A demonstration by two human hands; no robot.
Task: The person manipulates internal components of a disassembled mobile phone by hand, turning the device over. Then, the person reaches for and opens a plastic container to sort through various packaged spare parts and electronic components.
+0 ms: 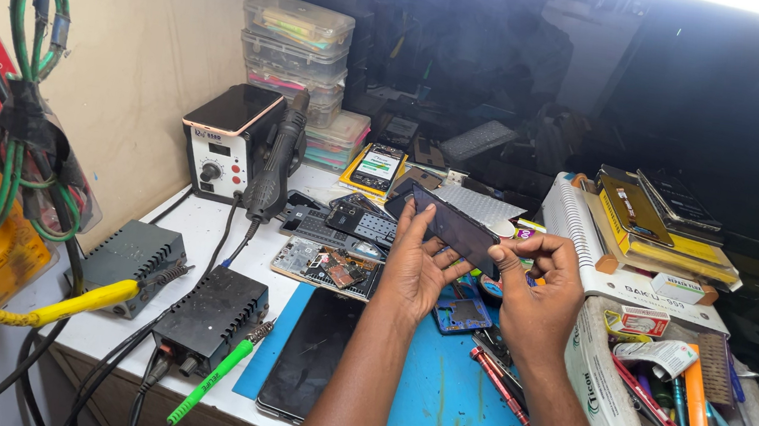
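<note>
My left hand (416, 269) and my right hand (536, 290) hold a dark, flat phone screen panel (455, 227) between them, tilted, above a blue work mat (453, 409). The left fingers grip its left end, the right fingertips pinch its right end. A phone frame part (461, 312) lies on the mat just beneath the hands. A black phone (311, 351) lies face up on the mat's left side, near my left forearm.
A hot-air station (223, 140) with its handle (273, 166) stands at the left, two black boxes (211, 313) with cables in front. Opened phone boards (327, 264), stacked plastic cases (299, 40), a notebook with phones (641, 231) and a tool-filled box (660, 402) surround the mat.
</note>
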